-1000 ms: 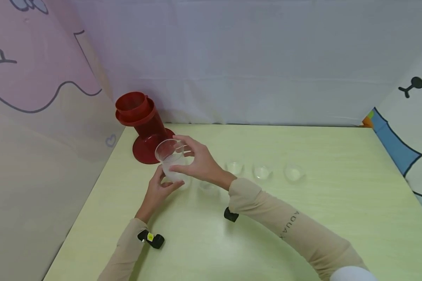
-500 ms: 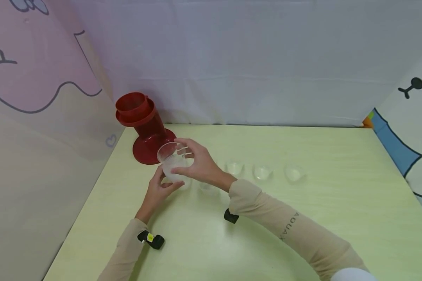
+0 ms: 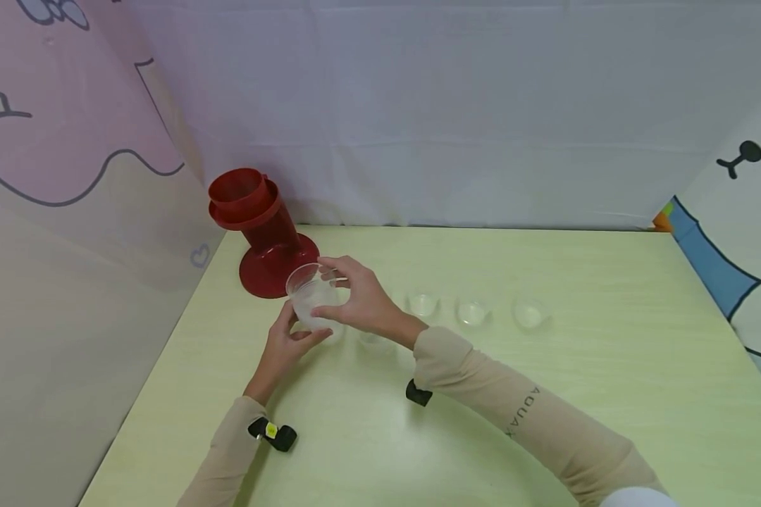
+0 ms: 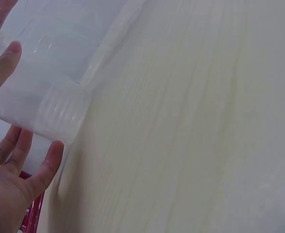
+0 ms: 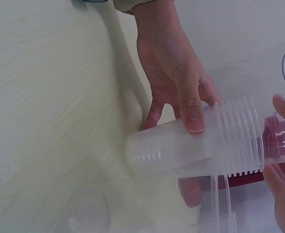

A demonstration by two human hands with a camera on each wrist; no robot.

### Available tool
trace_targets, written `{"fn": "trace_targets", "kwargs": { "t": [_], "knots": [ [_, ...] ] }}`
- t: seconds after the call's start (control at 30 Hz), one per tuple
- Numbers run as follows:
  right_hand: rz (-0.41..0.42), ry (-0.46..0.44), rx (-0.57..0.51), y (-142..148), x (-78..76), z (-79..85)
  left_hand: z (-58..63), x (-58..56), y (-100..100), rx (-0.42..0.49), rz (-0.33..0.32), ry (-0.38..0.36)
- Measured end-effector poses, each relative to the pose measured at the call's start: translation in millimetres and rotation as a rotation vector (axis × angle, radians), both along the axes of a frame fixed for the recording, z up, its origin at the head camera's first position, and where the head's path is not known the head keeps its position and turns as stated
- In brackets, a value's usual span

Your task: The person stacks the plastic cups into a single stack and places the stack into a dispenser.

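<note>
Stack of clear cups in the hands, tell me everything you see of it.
The stack of clear cups looks like see-through plastic, cloudy along the body. In the right wrist view, several rims sit close together, and the body narrows toward a ribbed band at the base. It is tilted, its mouth toward the upper left in the head view, in front of the red stand. The left hand grips it lower down, the right hand nearer the mouth. I can't count the cups.

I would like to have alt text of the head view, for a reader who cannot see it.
A person's left hand and right hand hold nested clear plastic cups over a pale green table. A red stand is just behind, to the left; more clear cups, faint, are to the right.
</note>
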State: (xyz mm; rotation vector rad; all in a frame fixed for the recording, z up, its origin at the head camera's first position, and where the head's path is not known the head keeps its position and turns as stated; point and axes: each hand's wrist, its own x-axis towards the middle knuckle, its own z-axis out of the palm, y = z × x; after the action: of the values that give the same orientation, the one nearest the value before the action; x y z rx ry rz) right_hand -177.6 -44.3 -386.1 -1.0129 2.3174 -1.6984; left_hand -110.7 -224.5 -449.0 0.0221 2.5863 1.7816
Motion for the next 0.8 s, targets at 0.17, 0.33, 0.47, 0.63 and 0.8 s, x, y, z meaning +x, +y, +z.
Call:
{"fn": "trace_targets", "kwargs": {
  "t": [0.17,0.33,0.47,0.63,0.8],
  "knots": [
    [-0.015,0.019,0.041,0.7,1.1,0.8,0.8,0.1,0.4,-0.001,-0.002,0.002],
    [-0.027,0.017,0.081,1.7,1.9,0.4,0.6,0.7,0.4,-0.007,0.003,0.003],
    [-0.024,0.005,0.096,1.8,2.4,0.7,1.0,0.4,-0.3,-0.008,0.002,0.003],
    [-0.028,-0.020,0.110,2.1,4.1,2.6,1.6,-0.4,-0.7,0.003,-0.005,-0.001],
    [-0.027,-0.029,0.114,2.3,4.3,1.7,1.0,-0.9,-0.6,0.016,-0.009,0.000]
  ]
}}
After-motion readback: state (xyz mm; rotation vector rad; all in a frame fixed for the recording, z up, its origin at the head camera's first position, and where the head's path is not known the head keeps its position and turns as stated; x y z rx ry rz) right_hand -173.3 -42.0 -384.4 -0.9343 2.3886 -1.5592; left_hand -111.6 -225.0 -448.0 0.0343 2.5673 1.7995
